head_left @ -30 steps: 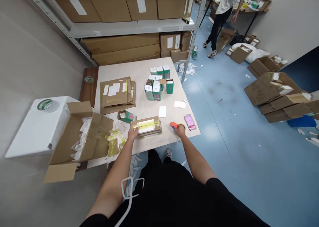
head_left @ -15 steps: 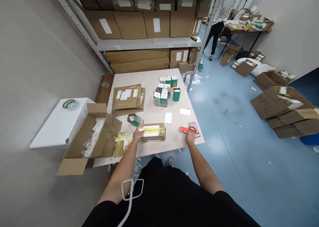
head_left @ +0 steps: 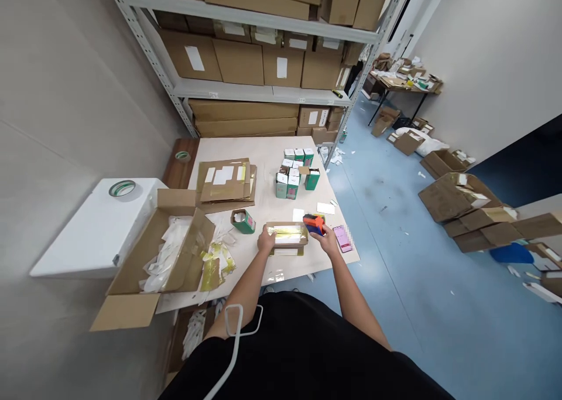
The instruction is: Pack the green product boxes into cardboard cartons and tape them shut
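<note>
My left hand [head_left: 266, 240] is closed on the left end of a flat cardboard box [head_left: 287, 245], which carries clear yellowish tape and a white label and lies on the table [head_left: 263, 154]. In my right hand [head_left: 326, 239] is a red and blue tape dispenser [head_left: 314, 224], held beside the right end of the box. A phone [head_left: 343, 238] with a pink screen lies just right of that hand. Left of the box stands an open green carton [head_left: 243, 221] with white stuff inside. White paper slips [head_left: 325, 208] lie behind the dispenser.
Several green and white cartons [head_left: 292, 183] stand at the table's back right. Flattened cardboard [head_left: 225, 183] is stacked at the back left. An open cardboard box [head_left: 187, 259] with white paper sits on the left. Behind rises a metal shelf [head_left: 263, 94] of boxes.
My right hand has lifted the tape dispenser from over the phone and brought it left to the box, uncovering the phone. My left hand keeps its hold. The view has shifted.
</note>
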A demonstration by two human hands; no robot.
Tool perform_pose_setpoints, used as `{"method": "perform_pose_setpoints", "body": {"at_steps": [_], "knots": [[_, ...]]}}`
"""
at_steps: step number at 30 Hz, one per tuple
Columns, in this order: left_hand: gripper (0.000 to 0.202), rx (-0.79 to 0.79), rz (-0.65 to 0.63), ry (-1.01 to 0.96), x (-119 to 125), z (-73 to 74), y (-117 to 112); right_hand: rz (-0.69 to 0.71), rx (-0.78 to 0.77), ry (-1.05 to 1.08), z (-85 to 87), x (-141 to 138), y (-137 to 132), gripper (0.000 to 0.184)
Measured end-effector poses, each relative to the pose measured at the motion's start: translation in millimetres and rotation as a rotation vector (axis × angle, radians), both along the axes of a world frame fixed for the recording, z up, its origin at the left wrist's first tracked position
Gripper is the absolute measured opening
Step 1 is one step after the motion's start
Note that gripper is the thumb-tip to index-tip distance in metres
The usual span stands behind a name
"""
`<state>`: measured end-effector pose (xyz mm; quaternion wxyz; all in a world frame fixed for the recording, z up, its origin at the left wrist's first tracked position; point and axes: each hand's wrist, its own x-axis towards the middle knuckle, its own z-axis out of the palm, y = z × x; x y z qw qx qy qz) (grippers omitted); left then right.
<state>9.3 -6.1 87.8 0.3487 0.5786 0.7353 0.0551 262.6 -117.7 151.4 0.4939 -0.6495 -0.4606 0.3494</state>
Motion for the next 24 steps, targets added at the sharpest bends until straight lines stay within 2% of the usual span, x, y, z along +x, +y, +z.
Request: {"method": "perform_pose_setpoints", "body": {"at_steps": [3,7,10,15,19,24], "knots": [[0.069,-0.056,-0.054,0.010,-10,1.9,6,0.076,-0.054,0.113,6.2,-19,4,0.051],[0.065,-0.068,-0.078,0.009,-29,-1.0,3,0.084,-0.106,0.190,3.4,-39,8,0.050],[0.064,-0.050,-0.090,-0.009,-27,-2.9,1,0.080,-0.161,0.203,-1.8,-46,7,0.050],[0.066,-0.035,-0.097,-0.067,-12,-0.8,21,-0.035,-0.166,0.242,-4.7,-41,-6,0.053],[0.065,-0.057,-0.166,-0.067,-12,3.6,39,-0.101,-0.151,0.239,1.1,-39,-19,0.050],[0.052,-0.102,-0.224,-0.027,-23,1.5,29,-0.137,-0.148,0.234,7.0,-48,-23,0.050]]}}
